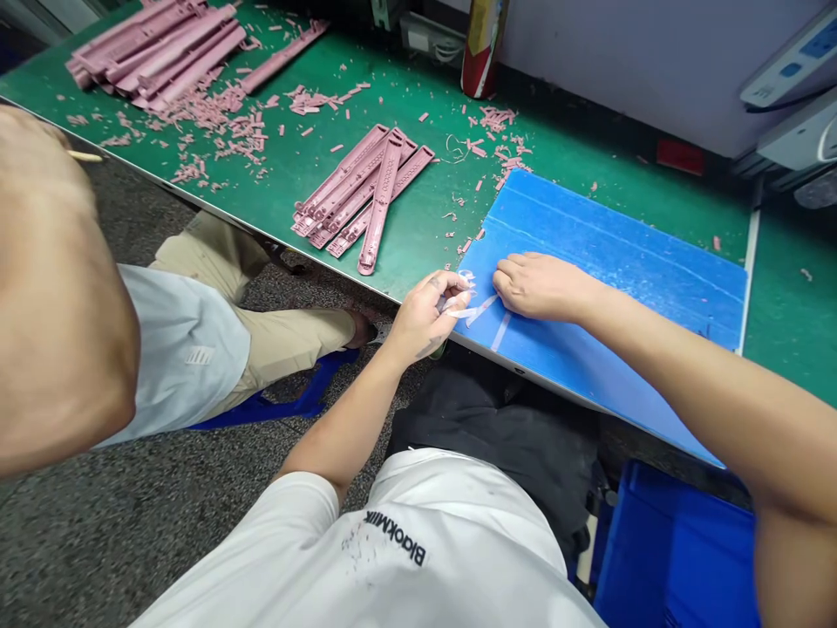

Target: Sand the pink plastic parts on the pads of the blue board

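My left hand (425, 316) is closed at the near left edge of a blue sheet (608, 253) on the bench. Thin whitish strips (461, 311), like tape, stick out from between its fingers. My right hand (537, 286) rests on the sheet just to the right, fingers curled in and pointing down. One strip reaches toward its fingertips, but whether they grip it is hidden. Another pale strip (500, 331) lies on the sheet below that hand. Left of the sheet, several pink slotted plastic parts (379, 205) lie in an overlapping pile.
Pink scraps (222, 122) litter the green bench (275, 187) around a larger stack of pink parts (163, 48). A red and yellow can (480, 52) stands at the back. A co-worker's arm (58, 296) is close on the left. A blue bin (680, 549) sits below right.
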A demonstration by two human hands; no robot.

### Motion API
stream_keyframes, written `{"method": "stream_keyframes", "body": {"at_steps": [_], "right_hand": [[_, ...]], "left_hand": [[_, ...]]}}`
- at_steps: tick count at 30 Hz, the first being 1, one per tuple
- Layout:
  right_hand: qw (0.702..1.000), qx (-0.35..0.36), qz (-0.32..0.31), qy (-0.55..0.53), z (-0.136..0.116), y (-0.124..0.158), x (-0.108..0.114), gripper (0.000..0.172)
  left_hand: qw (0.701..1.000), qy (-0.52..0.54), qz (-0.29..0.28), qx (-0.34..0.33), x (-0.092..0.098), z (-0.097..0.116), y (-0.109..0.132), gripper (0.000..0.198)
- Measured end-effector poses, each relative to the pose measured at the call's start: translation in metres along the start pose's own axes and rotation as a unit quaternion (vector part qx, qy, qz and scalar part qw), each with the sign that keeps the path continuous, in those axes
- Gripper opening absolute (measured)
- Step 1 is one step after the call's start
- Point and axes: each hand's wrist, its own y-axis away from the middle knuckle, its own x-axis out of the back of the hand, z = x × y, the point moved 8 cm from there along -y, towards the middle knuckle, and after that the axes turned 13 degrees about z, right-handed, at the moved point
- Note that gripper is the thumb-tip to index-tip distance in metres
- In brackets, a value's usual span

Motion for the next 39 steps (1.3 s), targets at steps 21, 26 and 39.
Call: {"method": "stream_keyframes", "body": {"at_steps": [21, 26, 39], "right_hand": [[0.870, -0.473, 0.119, -0.079, -0.078, 0.089, -0.008, 0.051], [0.873, -0.450, 0.150, -0.111, -0.090, 0.090, -0.009, 0.033], [0.878, -0.433, 0.139, -0.150, -0.084, 0.095, -0.007, 0.024]], "left_hand": [[0.999, -0.037, 0.031, -0.002, -0.011, -0.005, -0.006, 0.045], [0.999, -0.016, 0.043, 0.009, -0.012, -0.017, -0.003, 0.051], [0.999, 0.011, 0.042, 0.016, -0.012, -0.019, -0.003, 0.033]]}}
